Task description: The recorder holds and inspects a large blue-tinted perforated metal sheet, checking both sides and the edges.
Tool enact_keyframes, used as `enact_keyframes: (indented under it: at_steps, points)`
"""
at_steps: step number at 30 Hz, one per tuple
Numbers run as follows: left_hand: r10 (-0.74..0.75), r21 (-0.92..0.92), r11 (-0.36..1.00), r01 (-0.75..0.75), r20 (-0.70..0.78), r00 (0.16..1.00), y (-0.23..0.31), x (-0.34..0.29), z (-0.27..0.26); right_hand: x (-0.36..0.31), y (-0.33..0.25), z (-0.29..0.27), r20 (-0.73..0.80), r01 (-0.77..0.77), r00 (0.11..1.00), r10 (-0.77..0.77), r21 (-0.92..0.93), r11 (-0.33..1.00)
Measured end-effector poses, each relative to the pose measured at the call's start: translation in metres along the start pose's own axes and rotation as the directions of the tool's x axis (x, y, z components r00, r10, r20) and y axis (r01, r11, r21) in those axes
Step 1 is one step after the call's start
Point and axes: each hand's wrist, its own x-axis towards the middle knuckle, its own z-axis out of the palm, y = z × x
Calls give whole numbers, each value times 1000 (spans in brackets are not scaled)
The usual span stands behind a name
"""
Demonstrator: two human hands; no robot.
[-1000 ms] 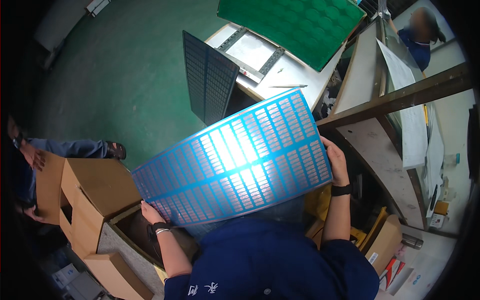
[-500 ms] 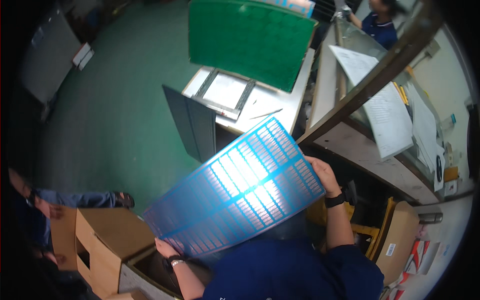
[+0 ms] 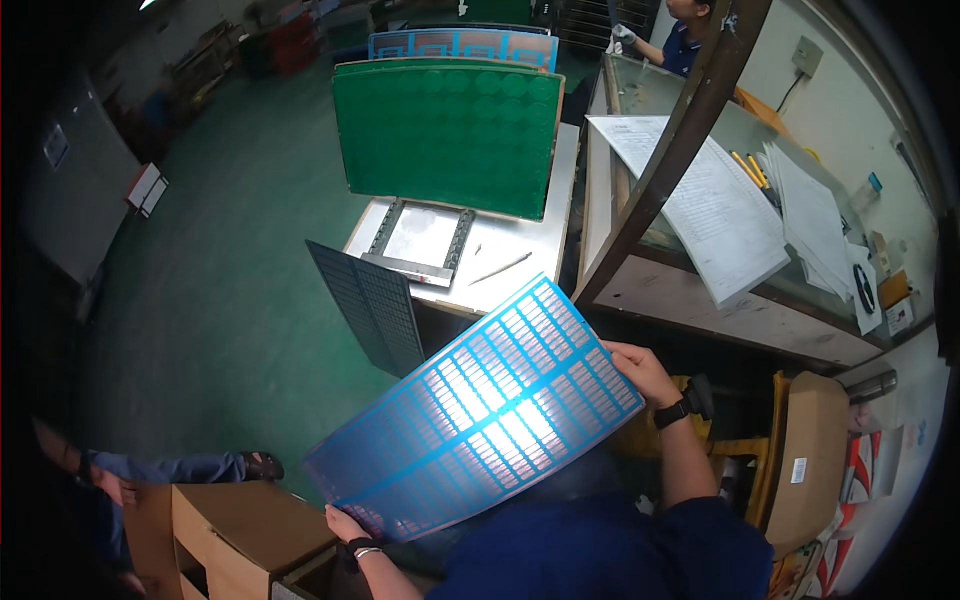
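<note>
A large blue panel with rows of shiny copper-toned patches, like a circuit board panel (image 3: pixel 440 440), is held tilted in front of me, bright glare across its middle. At its lower left corner my left hand (image 3: pixel 346 526) is closed on the edge. My right hand (image 3: pixel 645 372) grips the right edge near the upper corner, its fingers partly hidden behind the panel. Just beyond the panel, a dark gridded panel (image 3: pixel 370 310) leans against a white table (image 3: pixel 560 200). On that table stand green panels (image 3: pixel 450 140) with a blue patterned one (image 3: pixel 465 48) behind them.
A metal frame (image 3: pixel 410 270) and a pen (image 3: pixel 500 268) lie on the white table. Cardboard boxes (image 3: pixel 250 525) stand at lower left beside a seated person's leg (image 3: pixel 180 467). To the right are a bench with paper sheets (image 3: pixel 700 210) and a yellow-framed chair (image 3: pixel 800 470). Another person (image 3: pixel 683 40) is at far right.
The view has tilted up and shifted, so the table and green panels appear lower and more to the left. Both hands still hold the blue panel at the same places.
</note>
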Motion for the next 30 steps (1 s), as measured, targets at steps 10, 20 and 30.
enact_keyframes:
  at_steps: [10, 20, 30]
  points:
    - [-22, -43, 999, 19, -59, 998, -13, -11, -4, 41, 16, 6, -12, -85, 996, 86, 101, 991]
    - [-52, 17, 998, 57, -203, 978, -32, -28, -43, 166, 31, 68, 164, 409, 858, -487, -792, 453]
    - [-99, 74, 988, 132, -345, 933, -59, -52, -70, 242, 64, 79, 71, 199, 878, -473, -953, 227]
